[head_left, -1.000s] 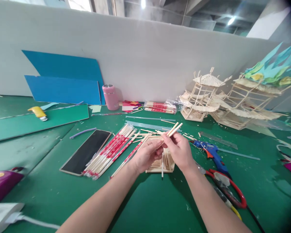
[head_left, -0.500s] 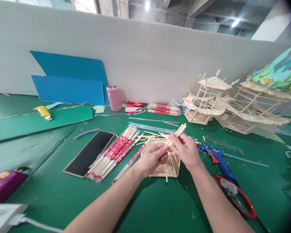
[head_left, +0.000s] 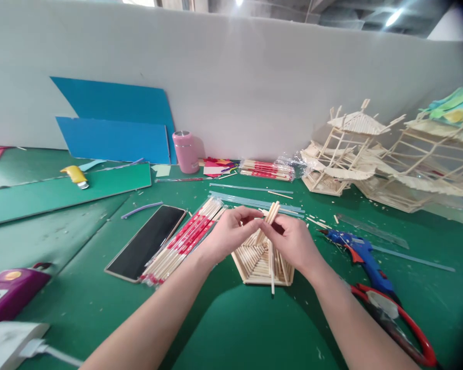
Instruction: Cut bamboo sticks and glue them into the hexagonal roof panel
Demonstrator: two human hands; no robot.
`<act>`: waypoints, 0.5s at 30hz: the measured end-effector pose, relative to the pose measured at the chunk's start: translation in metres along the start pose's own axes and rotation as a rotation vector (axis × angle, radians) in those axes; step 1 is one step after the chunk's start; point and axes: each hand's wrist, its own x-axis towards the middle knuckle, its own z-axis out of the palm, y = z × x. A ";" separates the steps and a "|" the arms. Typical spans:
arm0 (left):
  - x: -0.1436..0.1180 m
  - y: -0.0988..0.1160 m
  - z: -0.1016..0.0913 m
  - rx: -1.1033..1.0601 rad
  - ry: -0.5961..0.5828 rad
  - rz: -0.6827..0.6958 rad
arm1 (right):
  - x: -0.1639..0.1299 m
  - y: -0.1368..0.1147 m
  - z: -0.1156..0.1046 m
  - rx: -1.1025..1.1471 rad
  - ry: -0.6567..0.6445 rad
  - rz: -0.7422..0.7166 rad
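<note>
Head view: left hand [head_left: 229,234] and right hand [head_left: 293,241] pinch a few wooden sticks [head_left: 269,222] above the stick panel [head_left: 260,264] mid-counter.

Both hands meet above a flat hexagonal panel of glued sticks [head_left: 256,264] lying on the green table [head_left: 235,329]. The left hand [head_left: 227,235] and the right hand [head_left: 293,244] pinch a small bundle of short wooden sticks [head_left: 269,220] between their fingertips. A pack of chopsticks [head_left: 183,241] lies beside the left hand, next to a phone [head_left: 146,241]. A blue glue gun [head_left: 360,252] lies right of the right hand.
</note>
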 end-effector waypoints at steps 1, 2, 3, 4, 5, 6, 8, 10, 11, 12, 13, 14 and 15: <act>0.001 -0.002 0.001 0.069 -0.023 0.033 | 0.000 0.000 0.001 -0.003 -0.015 -0.014; 0.002 -0.005 0.001 0.119 -0.042 0.062 | 0.000 0.001 0.003 -0.006 -0.029 -0.028; 0.003 -0.007 0.002 0.145 -0.055 0.083 | -0.001 0.002 0.004 -0.008 -0.042 -0.038; 0.005 -0.010 0.002 0.157 -0.061 0.095 | -0.001 0.002 0.005 -0.011 -0.051 -0.044; 0.006 -0.012 0.002 0.160 -0.069 0.102 | -0.002 0.003 0.006 -0.014 -0.058 -0.047; 0.007 -0.014 0.001 0.151 -0.080 0.108 | -0.002 0.003 0.007 -0.017 -0.065 -0.049; 0.008 -0.016 0.000 0.094 -0.118 0.123 | -0.004 0.004 0.010 -0.019 -0.078 -0.049; 0.008 -0.017 0.000 -0.006 -0.162 0.137 | -0.005 0.004 0.013 -0.014 -0.089 -0.048; 0.008 -0.017 0.001 -0.060 -0.171 0.137 | -0.005 0.004 0.015 -0.010 -0.092 -0.048; 0.007 -0.018 0.001 -0.105 -0.172 0.132 | -0.005 0.004 0.016 -0.005 -0.093 -0.049; 0.007 -0.018 0.002 -0.138 -0.168 0.123 | -0.005 0.004 0.017 0.001 -0.095 -0.051; 0.007 -0.018 0.003 -0.162 -0.159 0.113 | -0.005 0.004 0.017 0.007 -0.097 -0.054; 0.007 -0.018 0.004 -0.177 -0.146 0.107 | -0.005 0.004 0.017 0.014 -0.099 -0.056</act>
